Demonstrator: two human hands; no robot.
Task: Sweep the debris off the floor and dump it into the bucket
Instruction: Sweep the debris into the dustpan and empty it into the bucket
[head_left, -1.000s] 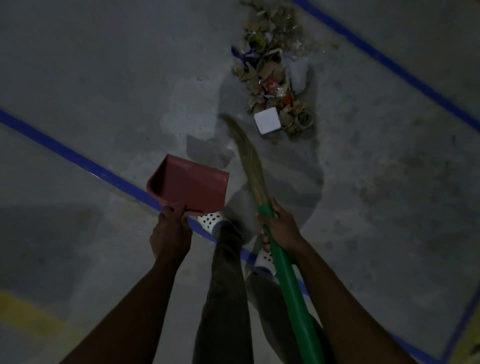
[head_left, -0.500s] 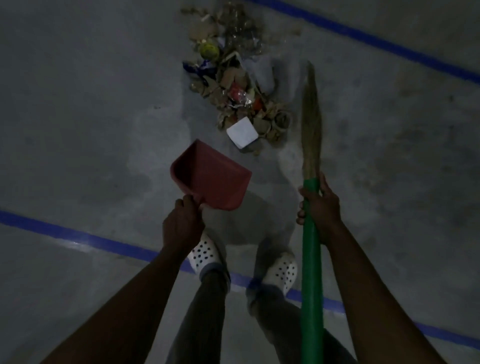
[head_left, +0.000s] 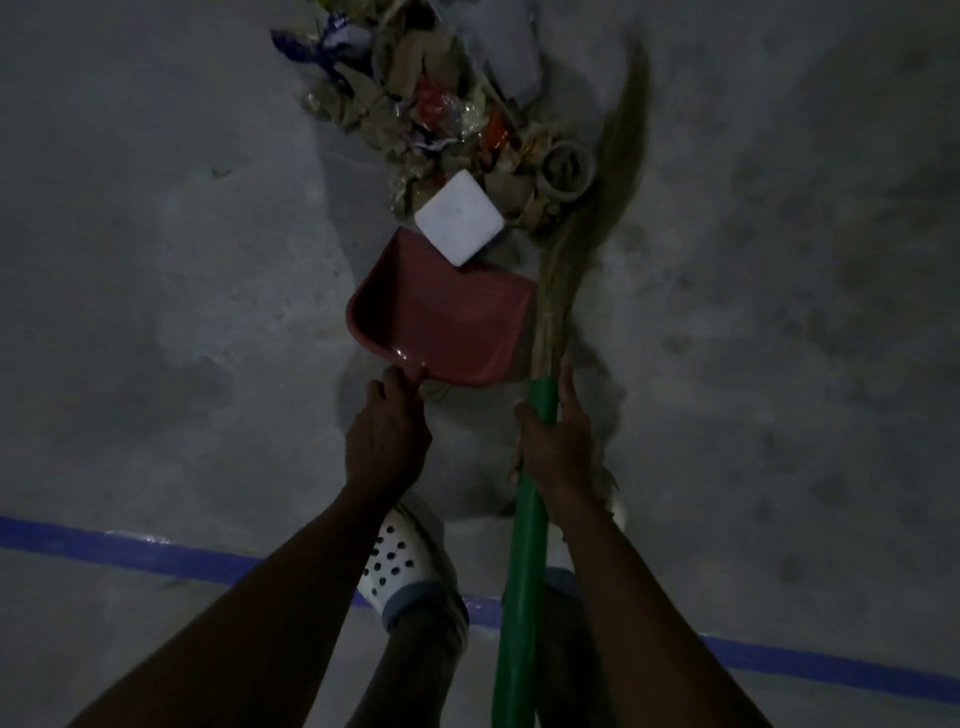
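Observation:
A pile of debris (head_left: 436, 104), mostly crumpled paper and wrappers, lies on the grey floor at the top centre. A white square block (head_left: 459, 219) sits at its near edge, overlapping the front lip of the red dustpan (head_left: 441, 317). My left hand (head_left: 387, 431) holds the dustpan's handle from behind. My right hand (head_left: 558, 441) grips the green handle of the broom (head_left: 522, 561). Its straw bristles (head_left: 597, 208) curve along the right side of the pile, beside a cardboard ring (head_left: 567, 170). No bucket is in view.
A blue tape line (head_left: 130, 551) crosses the concrete floor below my hands. My feet in white perforated clogs (head_left: 397, 561) stand on it, directly under my arms. The light is dim.
The dustpan has moved forward and down to the pile's near edge, under the white block. The broom bristles have swung in against the pile's right side. The view has come closer.

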